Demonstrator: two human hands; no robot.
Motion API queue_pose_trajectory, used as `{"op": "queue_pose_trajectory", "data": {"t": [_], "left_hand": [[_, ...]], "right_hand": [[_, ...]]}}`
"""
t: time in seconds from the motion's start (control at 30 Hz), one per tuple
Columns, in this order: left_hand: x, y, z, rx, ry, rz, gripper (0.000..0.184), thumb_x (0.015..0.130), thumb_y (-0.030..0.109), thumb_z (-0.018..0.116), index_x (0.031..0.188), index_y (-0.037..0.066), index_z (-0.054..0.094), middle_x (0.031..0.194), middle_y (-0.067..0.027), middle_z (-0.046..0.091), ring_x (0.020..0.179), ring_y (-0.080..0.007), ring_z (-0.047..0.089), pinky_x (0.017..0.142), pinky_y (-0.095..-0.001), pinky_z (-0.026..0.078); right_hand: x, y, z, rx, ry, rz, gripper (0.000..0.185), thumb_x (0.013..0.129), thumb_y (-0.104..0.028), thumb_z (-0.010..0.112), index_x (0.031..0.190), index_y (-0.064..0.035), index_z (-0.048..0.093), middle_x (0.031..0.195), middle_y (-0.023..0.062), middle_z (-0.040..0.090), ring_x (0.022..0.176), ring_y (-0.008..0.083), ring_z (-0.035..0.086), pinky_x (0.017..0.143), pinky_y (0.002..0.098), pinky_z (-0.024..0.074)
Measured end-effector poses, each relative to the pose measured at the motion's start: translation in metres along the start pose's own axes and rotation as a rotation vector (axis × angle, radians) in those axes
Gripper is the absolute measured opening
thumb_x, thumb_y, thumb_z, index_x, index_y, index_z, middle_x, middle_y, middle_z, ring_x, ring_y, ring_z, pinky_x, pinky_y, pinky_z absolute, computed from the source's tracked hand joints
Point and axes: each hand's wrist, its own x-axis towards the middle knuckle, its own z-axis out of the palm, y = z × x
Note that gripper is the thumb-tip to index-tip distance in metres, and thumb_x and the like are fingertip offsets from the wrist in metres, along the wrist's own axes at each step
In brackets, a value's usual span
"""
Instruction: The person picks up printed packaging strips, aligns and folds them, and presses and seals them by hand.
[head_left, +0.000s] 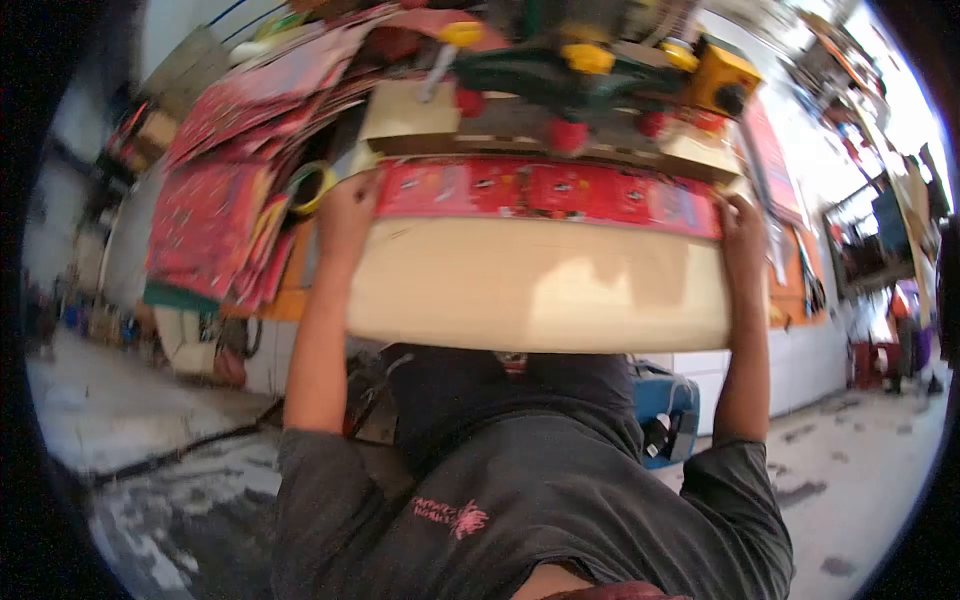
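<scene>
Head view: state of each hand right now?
Left hand: at the left end of the red printed sheet; grip unclear.
Right hand: at its right end, fingers bent; firm hold cannot be told.

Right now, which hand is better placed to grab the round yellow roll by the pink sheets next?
Probably the left hand: it's right beside the roll, while the right hand is at the red printed strip's far end.

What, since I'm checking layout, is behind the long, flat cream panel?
A long red printed strip and, farther back, a dark green machine frame; whatever's beneath the strip is covered.
</scene>
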Motion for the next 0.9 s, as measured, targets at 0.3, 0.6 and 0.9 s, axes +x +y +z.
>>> {"op": "queue_pose_trajectory", "data": {"t": [0.3,0.6,0.9], "left_hand": [[-0.001,0.0,-0.002,-0.013,0.011,0.009,0.035,0.099,0.033,0.064,0.111,0.002,0.076,0.095,-0.0249,0.072,0.087,-0.038,0.072,0.077,-0.0434,0.054],[0.002,0.004,-0.002,0.018,0.028,0.015,0.032,0.098,0.036,0.064,0.11,0.01,0.078,0.096,-0.0223,0.072,0.088,-0.041,0.07,0.074,-0.0458,0.055],[0.003,0.001,-0.002,-0.028,-0.018,-0.008,0.032,0.1,0.032,0.062,0.112,0.005,0.076,0.098,-0.0235,0.072,0.09,-0.0405,0.071,0.077,-0.0444,0.054]], "right_hand": [[0.003,-0.001,-0.004,-0.103,-0.034,0.006,0.044,0.1,-0.048,0.057,0.11,-0.0076,0.072,0.1,0.0203,0.073,0.096,0.0391,0.069,0.083,0.0456,0.0498],[0.004,0.003,-0.002,-0.107,-0.044,0.0,0.038,0.101,-0.04,0.059,0.107,-0.0057,0.073,0.101,0.02,0.073,0.097,0.0388,0.069,0.084,0.0453,0.0504],[0.002,-0.003,-0.004,-0.08,-0.042,0.005,0.038,0.1,-0.039,0.059,0.108,-0.0038,0.072,0.087,0.021,0.07,0.081,0.0355,0.066,0.075,0.0453,0.0475]]}}
